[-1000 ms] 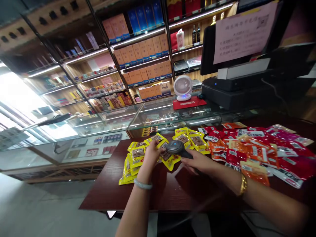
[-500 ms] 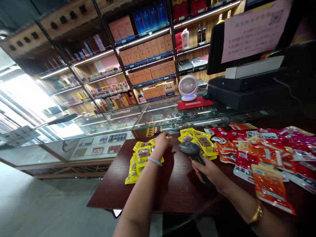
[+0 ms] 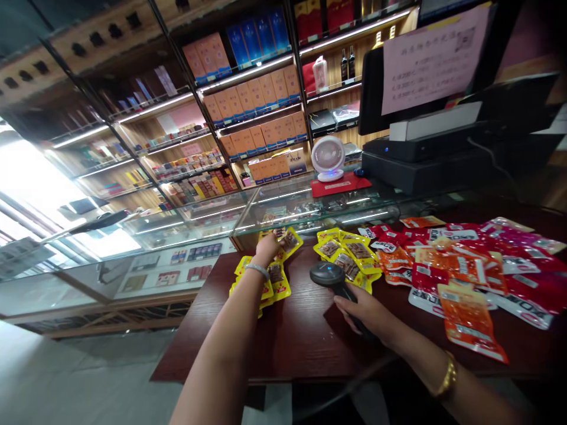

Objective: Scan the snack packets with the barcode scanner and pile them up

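My left hand (image 3: 267,248) grips a small yellow snack packet (image 3: 290,243), raised at the back of the left pile. Beneath that hand and wrist lie more yellow packets (image 3: 280,288), partly covered by my arm. Wrapped round the handle of a black barcode scanner (image 3: 328,273) is my right hand (image 3: 361,310); the scanner's head points left and forward. Just behind the scanner, a second group of yellow packets (image 3: 359,250) rests on the dark wooden table (image 3: 305,336).
Red and orange snack bags (image 3: 469,265) are heaped on the right. A white fan (image 3: 328,158) stands on a red mat (image 3: 341,184) upon the glass display counter (image 3: 283,206). A monitor (image 3: 372,88) with a pink sign is at the back right, and shelves of boxes (image 3: 261,88) line the wall.
My left hand has moved left and now has a yellow packet in its fingers. The right hand still holds the scanner, in nearly the same place. The view has shifted slightly.
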{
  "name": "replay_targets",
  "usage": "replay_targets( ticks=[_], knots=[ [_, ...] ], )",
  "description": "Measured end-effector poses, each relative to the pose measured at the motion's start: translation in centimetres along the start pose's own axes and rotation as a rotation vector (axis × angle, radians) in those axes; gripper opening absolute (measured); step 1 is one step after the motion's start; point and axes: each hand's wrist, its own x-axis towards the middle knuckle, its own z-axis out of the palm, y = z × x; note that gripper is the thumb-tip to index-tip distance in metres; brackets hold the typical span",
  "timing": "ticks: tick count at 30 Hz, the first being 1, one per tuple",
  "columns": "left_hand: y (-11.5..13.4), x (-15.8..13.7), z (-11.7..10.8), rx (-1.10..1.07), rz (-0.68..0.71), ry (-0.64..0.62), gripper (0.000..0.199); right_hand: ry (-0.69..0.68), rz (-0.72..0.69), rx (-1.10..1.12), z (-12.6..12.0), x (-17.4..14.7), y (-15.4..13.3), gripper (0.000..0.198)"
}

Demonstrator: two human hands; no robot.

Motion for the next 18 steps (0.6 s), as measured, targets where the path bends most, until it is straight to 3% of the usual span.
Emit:
replay_targets(
  ticks=[4, 8, 11, 18],
  knots=[
    [2.3, -0.7, 0.1, -0.156, 0.060, 0.054, 0.029, -0.001, -0.036, -0.025, -0.1, 0.4, -0.1, 0.039],
    [4.6, -2.5, 1.9, -0.390, 0.094, 0.048, 0.030, 0.037, -0.067, -0.044, -0.5, 0.4, -0.5, 0.034],
    [6.2, -4.2, 3.3, -0.612, 0.112, 0.025, 0.030, 0.058, -0.070, -0.012, -0.9, 0.1, -1.0, 0.031],
    [9.7, -6.3, 4.6, -0.830, 0.105, -0.085, 0.024, 0.135, -0.061, -0.001, -2.2, -1.3, -1.6, 0.031]
  ],
)
